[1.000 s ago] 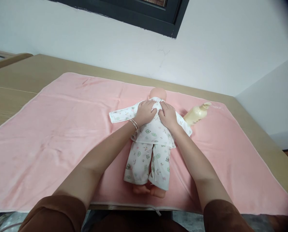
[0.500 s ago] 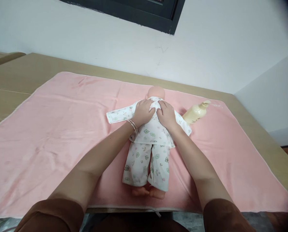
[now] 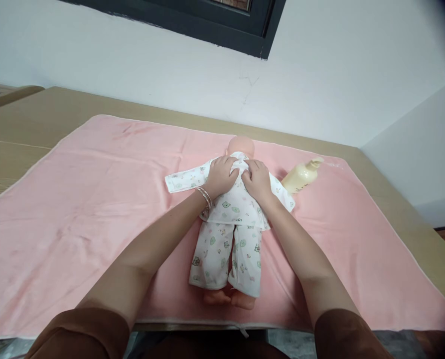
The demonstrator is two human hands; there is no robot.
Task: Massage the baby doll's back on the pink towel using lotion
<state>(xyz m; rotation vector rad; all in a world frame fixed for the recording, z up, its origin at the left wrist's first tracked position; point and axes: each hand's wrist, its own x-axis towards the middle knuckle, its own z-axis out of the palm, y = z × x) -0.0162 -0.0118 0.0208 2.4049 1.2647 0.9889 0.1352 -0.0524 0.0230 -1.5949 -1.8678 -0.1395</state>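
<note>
A light brown table (image 3: 28, 119) peeks out from ten o'clock, with a big pink blanket (image 3: 95, 199) spread over it. Next, the left hand (image 3: 222, 175), with thin bracelets (image 3: 206, 197) at its wrist, lies nearly flat on the shirt (image 3: 240, 189) of the doll (image 3: 239, 214). Its fingers are stretched out, gripping nothing. The doll lies on the blanket, head (image 3: 241, 146) at twelve o'clock, feet (image 3: 242, 299) at six, one sleeve (image 3: 187, 179) out toward nine. The right hand (image 3: 257, 179) rests there too, near the left one, fingers out and gripping nothing. At two o'clock from the doll is a cream bottle (image 3: 301, 176).
</note>
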